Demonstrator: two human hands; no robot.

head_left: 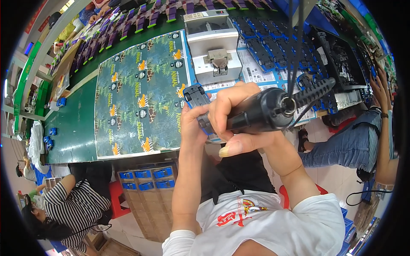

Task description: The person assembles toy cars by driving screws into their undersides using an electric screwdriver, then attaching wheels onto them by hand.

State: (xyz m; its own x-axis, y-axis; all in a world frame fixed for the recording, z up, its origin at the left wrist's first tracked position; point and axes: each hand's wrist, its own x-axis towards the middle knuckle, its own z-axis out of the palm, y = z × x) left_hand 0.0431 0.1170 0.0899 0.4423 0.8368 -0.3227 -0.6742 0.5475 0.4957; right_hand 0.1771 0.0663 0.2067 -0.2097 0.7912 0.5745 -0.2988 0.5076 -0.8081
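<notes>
My left hand (193,123) grips a blue toy car (197,96) by its near part, with the black underside facing up. Wrapped round a black electric screwdriver (260,112) is my right hand (232,102), its thumb stretched along the near side. A coiled cord trails from the tool toward the right, and a ring on its end meets a hanging line. The screwdriver's front end points left at the car; its tip is hidden behind my fingers. Just beyond both hands stands a grey metal screw feeder (215,45).
Rows of upturned blue toy cars (265,53) lie right of the feeder, beside a black bin (341,64) of dark parts. A printed animal sheet (143,94) covers the green table (74,128). Purple-green pieces (141,21) line the far side. People sit left and right.
</notes>
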